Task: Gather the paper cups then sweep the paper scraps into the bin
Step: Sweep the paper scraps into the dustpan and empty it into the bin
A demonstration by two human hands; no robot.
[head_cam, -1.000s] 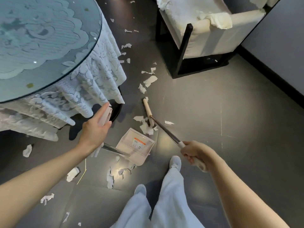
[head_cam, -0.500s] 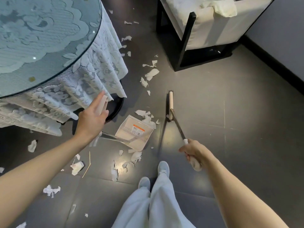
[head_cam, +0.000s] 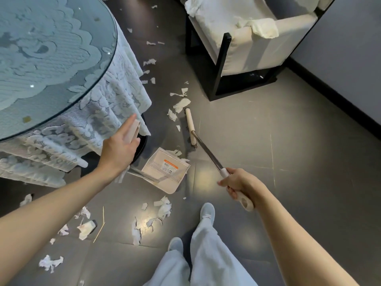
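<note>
The left hand (head_cam: 119, 149) grips the top of a long-handled dustpan (head_cam: 167, 170), whose tray sits on the floor (head_cam: 278, 141) beside the lace-draped worktop (head_cam: 61, 58). The right hand (head_cam: 240, 185) is wrapped round the broom (head_cam: 207, 150) handle. The broom's head lies just beside paper scraps (head_cam: 181, 104), and more are scattered near the feet.

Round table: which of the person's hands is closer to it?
Left. The left hand grips the dustpan handle beside the cloth hanging off the table; the right hand holds the broom farther off, beyond the dustpan.
</note>
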